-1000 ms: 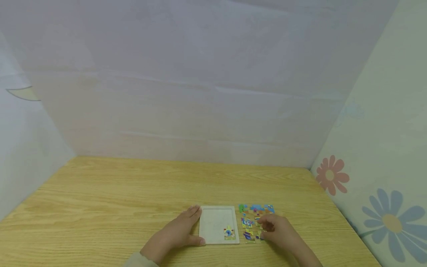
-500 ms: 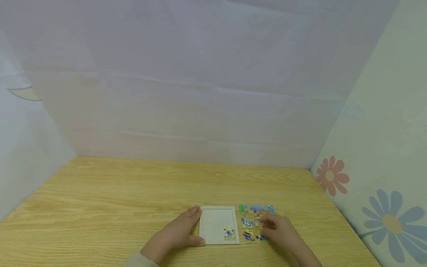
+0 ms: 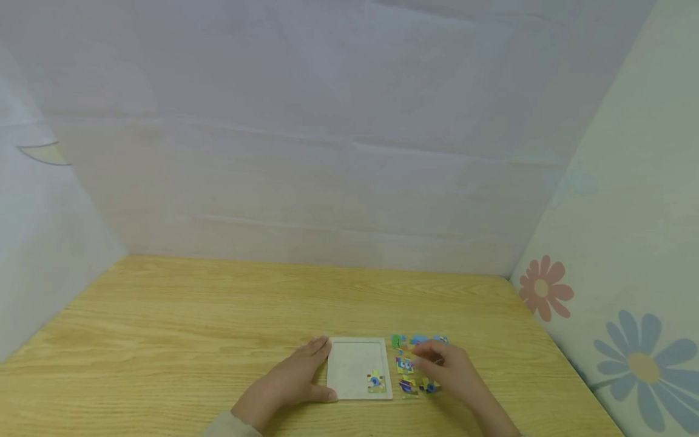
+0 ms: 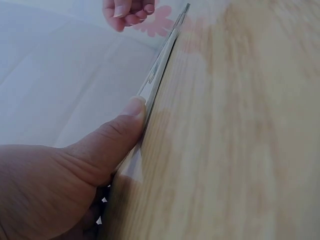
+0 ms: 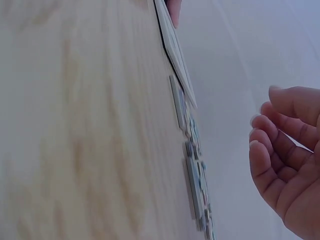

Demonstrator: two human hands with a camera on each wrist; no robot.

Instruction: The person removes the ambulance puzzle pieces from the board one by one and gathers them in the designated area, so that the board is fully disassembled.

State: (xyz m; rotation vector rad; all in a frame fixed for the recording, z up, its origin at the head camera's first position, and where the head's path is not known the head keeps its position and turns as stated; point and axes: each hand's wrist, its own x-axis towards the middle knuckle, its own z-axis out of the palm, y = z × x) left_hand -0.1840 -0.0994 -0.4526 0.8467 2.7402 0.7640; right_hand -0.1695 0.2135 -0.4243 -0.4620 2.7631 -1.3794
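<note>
A pale, shallow puzzle tray lies on the table in the head view, with a joined patch of printed puzzle pieces in its lower right corner. My left hand rests along the tray's left side, fingers near the far corner and thumb near the close one. In the left wrist view that thumb touches the tray's edge. Just right of the tray lie several colourful loose puzzle pieces. Over them hovers my right hand, hiding some. In the right wrist view, its bent fingers hold nothing visible.
Wood-grain table surrounds the tray and pieces. A pale sheet rises behind the table's far edge. Along the right side stands a wall with printed flowers.
My right hand has lifted and shifted slightly away and left above the loose pieces. A blue and yellow piece near the bottom right shows more fully. The left hand stays on the tray.
</note>
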